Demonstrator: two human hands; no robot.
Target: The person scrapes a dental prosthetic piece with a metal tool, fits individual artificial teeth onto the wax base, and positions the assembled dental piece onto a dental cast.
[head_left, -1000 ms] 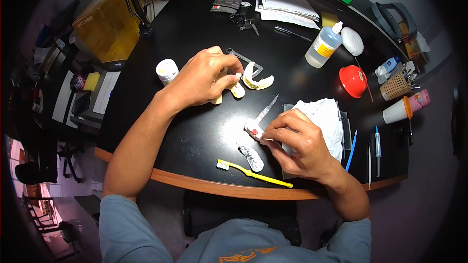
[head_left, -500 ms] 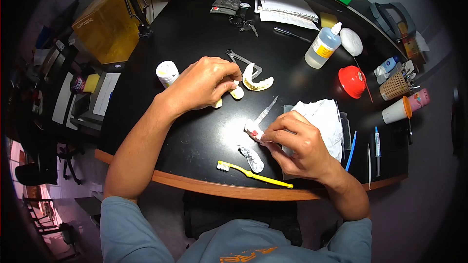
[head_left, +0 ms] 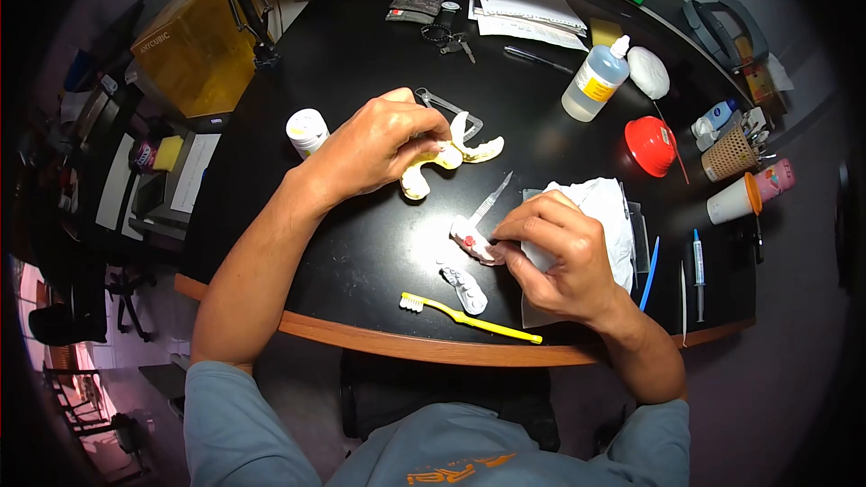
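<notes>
My left hand point(head_left: 390, 137) is closed on a cream-yellow dental cast point(head_left: 417, 182), fingertips on its upper right end. Just behind it lie a second yellow dental cast point(head_left: 487, 150) and a metal caliper point(head_left: 471, 123). My right hand point(head_left: 561, 257) has its thumb and fingers pinched at the right end of a pinkish-white dental cast point(head_left: 478, 245) with a red spot; the fingertips partly hide that end. A thin blade-like tool point(head_left: 492, 197) lies beyond this cast. In front are a clear-grey tooth-arch piece point(head_left: 465, 289) and a yellow toothbrush point(head_left: 469, 320).
A white tub point(head_left: 307, 131) stands beside my left wrist. White tissue point(head_left: 600, 207) lies behind my right hand. Farther right are a liquid bottle point(head_left: 595, 83), a red bowl point(head_left: 649, 146), a syringe point(head_left: 698, 275) and a white cup point(head_left: 732, 205). The wooden desk edge point(head_left: 433, 353) runs in front.
The yellow cast in my left hand has turned, so more of its arch shows. My right hand has shifted slightly right, uncovering more of the pinkish cast.
</notes>
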